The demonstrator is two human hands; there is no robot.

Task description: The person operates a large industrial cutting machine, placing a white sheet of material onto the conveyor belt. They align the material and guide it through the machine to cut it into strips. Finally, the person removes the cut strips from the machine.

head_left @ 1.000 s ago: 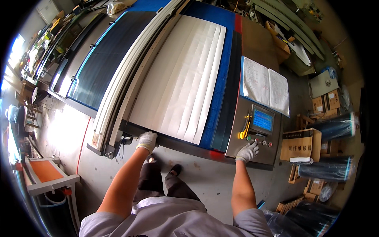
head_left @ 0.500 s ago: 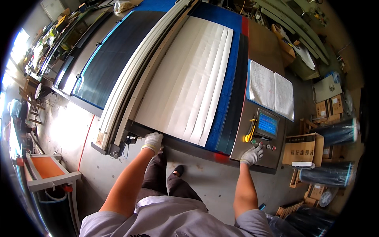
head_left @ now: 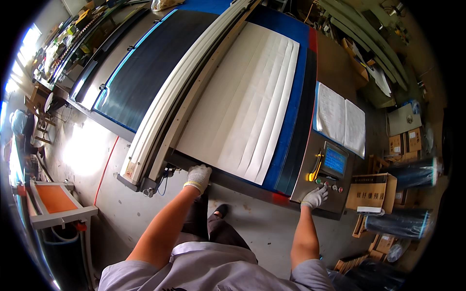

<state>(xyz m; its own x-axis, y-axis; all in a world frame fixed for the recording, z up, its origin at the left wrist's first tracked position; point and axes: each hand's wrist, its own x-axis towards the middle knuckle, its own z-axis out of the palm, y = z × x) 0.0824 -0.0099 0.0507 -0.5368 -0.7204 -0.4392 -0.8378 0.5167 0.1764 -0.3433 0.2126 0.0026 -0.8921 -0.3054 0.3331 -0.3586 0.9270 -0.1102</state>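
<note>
My left hand (head_left: 198,177), in a white knitted glove, has its fingers curled over the front edge of the long cutting table (head_left: 238,182). Off to the right, my right hand (head_left: 314,197), gloved too, is at the control panel, its index finger stretched to a row of round buttons (head_left: 334,187). It holds nothing. Above the buttons a small blue screen (head_left: 335,161) is lit, with a yellow-handled tool (head_left: 315,169) lying beside it. A large white sheet (head_left: 242,102) with lengthwise creases lies on the table next to the pale gantry beam (head_left: 182,92).
An open notebook (head_left: 340,119) lies beyond the screen. Dark sheet material (head_left: 155,63) covers the table left of the beam. Cartons (head_left: 371,191) and plastic-wrapped rolls (head_left: 398,224) stand at the right. An orange-topped frame (head_left: 56,199) stands at the lower left.
The view has shifted, so the table appears farther right and slightly lower. My right hand stays at the buttons, its index finger more stretched out. My left hand stays on the table edge.
</note>
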